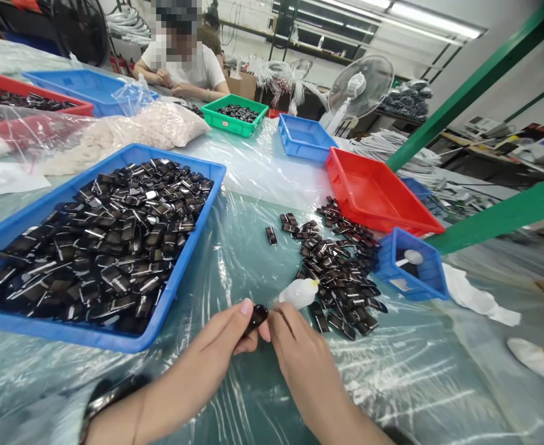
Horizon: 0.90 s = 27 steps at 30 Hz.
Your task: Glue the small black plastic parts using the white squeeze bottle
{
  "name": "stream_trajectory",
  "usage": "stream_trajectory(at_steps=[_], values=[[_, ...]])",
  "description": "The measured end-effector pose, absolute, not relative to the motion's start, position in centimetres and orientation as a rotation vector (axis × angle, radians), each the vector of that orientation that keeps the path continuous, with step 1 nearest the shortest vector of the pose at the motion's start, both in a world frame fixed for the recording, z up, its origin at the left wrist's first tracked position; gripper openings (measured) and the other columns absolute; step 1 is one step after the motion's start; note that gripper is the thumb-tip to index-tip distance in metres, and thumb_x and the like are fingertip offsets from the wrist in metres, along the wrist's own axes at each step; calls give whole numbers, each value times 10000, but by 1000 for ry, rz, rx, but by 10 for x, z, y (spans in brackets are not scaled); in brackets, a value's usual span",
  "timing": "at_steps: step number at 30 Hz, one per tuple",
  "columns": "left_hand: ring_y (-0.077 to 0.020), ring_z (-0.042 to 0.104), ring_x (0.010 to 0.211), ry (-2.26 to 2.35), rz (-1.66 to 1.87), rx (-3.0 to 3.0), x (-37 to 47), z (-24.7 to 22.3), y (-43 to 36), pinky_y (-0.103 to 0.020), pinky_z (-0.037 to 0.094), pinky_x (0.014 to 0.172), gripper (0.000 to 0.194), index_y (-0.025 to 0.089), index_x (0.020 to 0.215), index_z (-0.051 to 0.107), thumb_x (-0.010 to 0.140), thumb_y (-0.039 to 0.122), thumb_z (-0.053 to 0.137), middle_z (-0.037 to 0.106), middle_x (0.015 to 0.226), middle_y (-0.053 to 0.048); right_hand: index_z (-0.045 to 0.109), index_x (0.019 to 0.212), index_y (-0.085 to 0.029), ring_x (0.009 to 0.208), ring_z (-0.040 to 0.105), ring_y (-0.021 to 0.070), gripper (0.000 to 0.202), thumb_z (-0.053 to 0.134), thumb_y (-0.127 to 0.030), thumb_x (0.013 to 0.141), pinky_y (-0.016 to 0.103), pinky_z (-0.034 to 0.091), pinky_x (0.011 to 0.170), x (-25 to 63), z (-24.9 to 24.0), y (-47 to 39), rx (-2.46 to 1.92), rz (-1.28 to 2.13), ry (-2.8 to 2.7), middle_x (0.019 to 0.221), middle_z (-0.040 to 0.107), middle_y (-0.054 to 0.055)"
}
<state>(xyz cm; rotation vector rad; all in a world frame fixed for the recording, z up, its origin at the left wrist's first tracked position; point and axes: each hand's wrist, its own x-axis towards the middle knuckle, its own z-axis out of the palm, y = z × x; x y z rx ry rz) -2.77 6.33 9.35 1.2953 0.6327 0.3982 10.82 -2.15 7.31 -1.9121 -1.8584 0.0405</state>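
Note:
My left hand [228, 330] pinches a small glossy black plastic piece [256, 317] between thumb and fingers, above the table. Close beside it, my right hand [297, 349] has its fingers drawn together near the end of that piece; what they hold, if anything, is hidden. A white squeeze bottle [300, 293] with a yellow tip shows just beyond my right fingers. Whether the hand touches it, I cannot tell. Past the bottle spreads a loose pile of similar black pieces [341, 266]. To the left, a large blue tray [161, 315] is heaped with more of them.
A red tray [374, 191] and a small blue bin [423, 266] with a white round-ended tool border the pile. A green post [480, 80] slants at right. Farther back are a green tray [235, 125], a plastic bag [161, 123] and a seated person [198, 71].

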Motion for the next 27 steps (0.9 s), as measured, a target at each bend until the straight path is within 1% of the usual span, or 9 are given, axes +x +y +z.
stream_trajectory(at_steps=[3,5,7,10,12,14,16,21,27], values=[[-143,387,616,613,373,1301,-29,96,65,-263,408,661,472,191,745,545,968,546,327,354,627,39,558,794,-209,665,640,198,242,394,-139,959,326,541,581,114,88,-27,-1844,282,-1740,770,623,50],[-144,408,622,583,344,1309,-29,98,65,-263,409,668,486,192,718,555,961,554,340,389,626,33,543,814,-221,621,630,140,168,465,-202,961,251,542,561,119,101,-29,-1795,444,-1649,738,616,3],[-146,431,628,535,293,1326,-31,101,64,-264,406,666,519,189,684,566,949,577,346,443,630,20,558,836,-224,558,603,102,134,529,-295,946,202,523,513,123,112,-31,-1676,727,-1407,714,607,-26],[-157,463,670,486,197,1391,-35,104,60,-269,401,674,559,186,691,570,939,615,313,525,693,-10,625,797,-215,552,571,71,162,664,-359,859,174,499,539,122,119,-32,-1301,1245,-816,692,598,-41],[-165,475,715,488,129,1429,-38,106,58,-275,403,702,569,188,735,581,942,626,280,551,749,-20,660,746,-201,561,558,59,163,741,-333,799,158,479,555,118,118,-32,-1119,1422,-577,666,593,-44],[-163,479,752,534,60,1421,-40,107,58,-271,400,735,557,192,792,608,956,610,277,566,805,-17,679,719,-187,563,562,56,161,776,-306,768,148,460,541,116,114,-31,-1063,1487,-501,645,589,-41],[-156,479,750,561,15,1383,-40,107,58,-262,399,738,558,188,811,630,965,596,282,574,810,-11,688,708,-175,554,573,62,171,793,-303,748,149,449,520,115,112,-31,-1051,1514,-482,616,592,-34],[-149,466,664,491,72,1291,-36,106,55,-250,400,667,588,162,727,617,934,620,312,555,698,-9,704,701,-176,514,538,36,169,804,-308,737,134,426,501,117,110,-33,-1012,1539,-470,606,589,-39],[-147,449,654,482,71,1318,-35,113,55,-246,406,669,589,166,716,596,918,633,299,501,669,5,686,659,-169,524,536,32,199,817,-306,718,132,418,519,117,113,-31,-1001,1554,-487,604,567,-47]])
